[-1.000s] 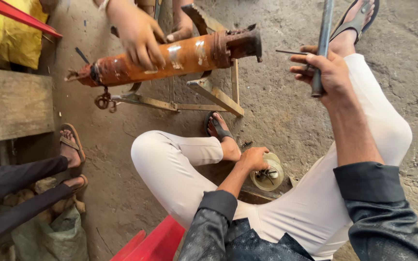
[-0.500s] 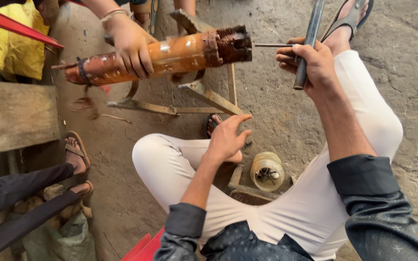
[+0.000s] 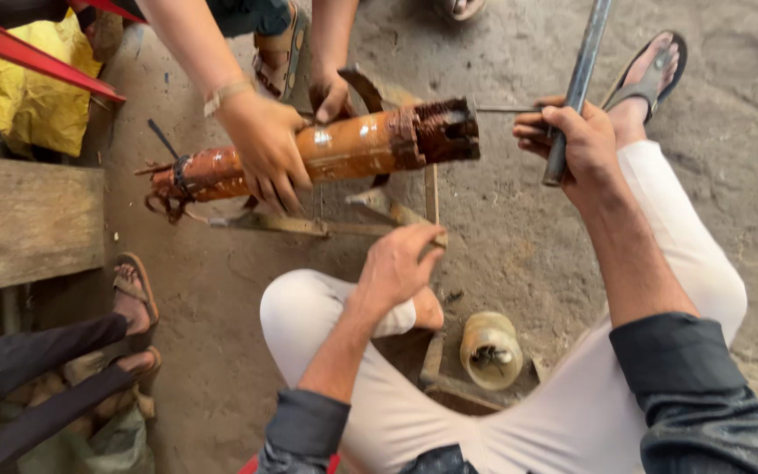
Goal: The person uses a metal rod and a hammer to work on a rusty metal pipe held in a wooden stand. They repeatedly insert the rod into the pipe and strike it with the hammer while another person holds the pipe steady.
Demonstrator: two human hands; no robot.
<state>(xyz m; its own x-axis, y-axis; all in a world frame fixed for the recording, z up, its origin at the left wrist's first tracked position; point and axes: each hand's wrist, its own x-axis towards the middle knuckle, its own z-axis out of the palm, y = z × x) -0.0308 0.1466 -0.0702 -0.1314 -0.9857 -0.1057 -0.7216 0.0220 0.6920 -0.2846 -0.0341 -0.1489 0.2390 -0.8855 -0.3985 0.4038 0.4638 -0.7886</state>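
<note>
A rusty orange cylinder (image 3: 344,149) with a toothed dark end lies across a metal stand (image 3: 309,226). Another person's two hands (image 3: 265,149) hold the cylinder from the far side. My right hand (image 3: 576,140) grips a dark metal bar (image 3: 581,70) and pinches a thin rod (image 3: 502,109) that points into the cylinder's open end. My left hand (image 3: 401,263) rests on the stand's near leg beside my knee; its fingers curl around the leg.
A small cream-coloured cylindrical part (image 3: 490,349) lies on the ground between my legs. A wooden bench (image 3: 28,219) stands at left, with a seated person's sandalled feet (image 3: 133,290) below it. Yellow cloth (image 3: 37,96) and a red bar (image 3: 28,48) lie at top left.
My left hand rose from the cream part by my foot to the stand's leg. The other person shifted the cylinder, so its open end now faces the thin rod in my right hand.
</note>
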